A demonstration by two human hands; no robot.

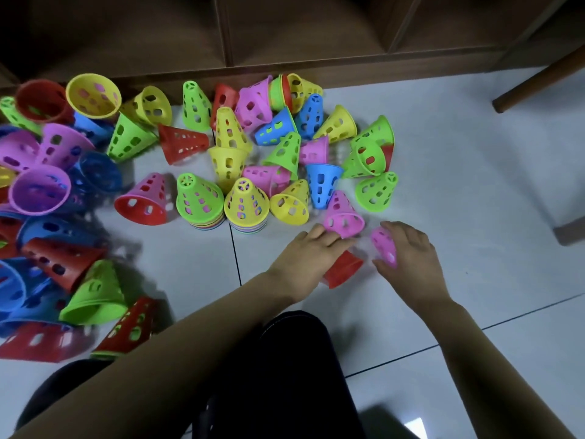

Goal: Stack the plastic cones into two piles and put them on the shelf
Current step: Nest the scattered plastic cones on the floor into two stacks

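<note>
Dark knee (pixel 285 359) below; left grip (pixel 311 251) holds a red cone (pixel 345 269), right grip (pixel 408 253) a pink cone (pixel 383 245), before scattered cones (pixel 228 163).

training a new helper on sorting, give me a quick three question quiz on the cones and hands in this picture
1. True or false: the upright stack of perforated plastic cones left of the yellow-topped stack has a red cone on top.
2. What colour is the perforated plastic cone held by the right hand? A red, B pink, C blue.
3. How many cones show inside the brown wooden shelf?

Key: 1 false, its top cone is green. 2 B. 3 none.
</note>
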